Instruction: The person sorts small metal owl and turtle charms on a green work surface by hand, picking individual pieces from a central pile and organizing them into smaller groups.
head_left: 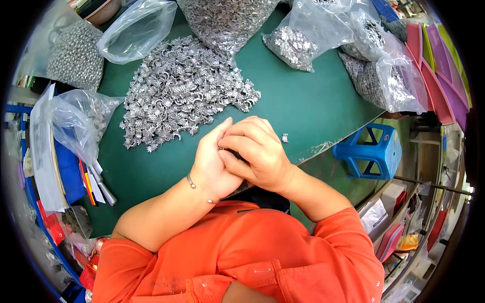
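Observation:
My two hands are pressed together just above the near edge of the green table (298, 108). My left hand (207, 164), with a thin metal bracelet (190, 182) on its wrist, has its thumb stretched up, and most of its fingers are hidden behind the other hand. My right hand (262, 154) is closed, its fingers curled against the left palm. Something small and dark shows in the gap between them, too hidden to name. Beyond the hands lies a wide heap of small perforated silver metal pieces (187, 91). One loose piece (285, 138) lies right of my right hand.
Clear bags of metal parts stand at the far side: a large bag (227, 20), a smaller bag (290, 45) and a bag of round beads (76, 55). Pens (91, 184) and papers sit at left. A blue stool (374, 151) stands by the right edge, below coloured bins (429, 76).

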The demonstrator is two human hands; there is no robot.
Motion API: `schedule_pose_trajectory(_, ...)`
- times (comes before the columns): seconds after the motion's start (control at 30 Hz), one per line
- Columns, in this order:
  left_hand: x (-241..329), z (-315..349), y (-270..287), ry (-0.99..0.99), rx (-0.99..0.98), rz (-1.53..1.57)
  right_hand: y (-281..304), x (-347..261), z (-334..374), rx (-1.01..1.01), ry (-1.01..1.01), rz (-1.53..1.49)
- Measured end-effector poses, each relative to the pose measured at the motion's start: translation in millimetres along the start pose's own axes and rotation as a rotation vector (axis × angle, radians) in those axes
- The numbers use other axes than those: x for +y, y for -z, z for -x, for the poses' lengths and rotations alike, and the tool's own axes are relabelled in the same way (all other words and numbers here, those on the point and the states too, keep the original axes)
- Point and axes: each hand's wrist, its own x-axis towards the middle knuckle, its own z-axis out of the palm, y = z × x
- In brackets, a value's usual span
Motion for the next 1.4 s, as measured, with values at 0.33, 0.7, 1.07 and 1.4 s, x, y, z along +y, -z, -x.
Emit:
schedule_pose_trajectory(0.33, 18.1, 17.9, -16.8, -0.055, 0.284, 0.104, 85.2, 10.9, -1.2, -0.509, -0.631, 0.352)
schedule_pose_trajectory(0.7, 65.0, 25.4, -10.8, -0.155, -0.115, 0.352, 33.6, -6.1, -51.2, -0.034, -0.125, -0.165)
schedule_pose_trajectory(1.07, 270.5, -42.0, -51.2, -0.988, 0.391, -0.741, 39.2, -1.5, -29.7, -0.012, -0.308, -0.205)
schedule_pose_trajectory(1.4, 148.5, 61.3, -58.1, -0.815, 0.327, -1.986, -16.2, -2.0, -27.7, -0.397, 0.098, -0.112)
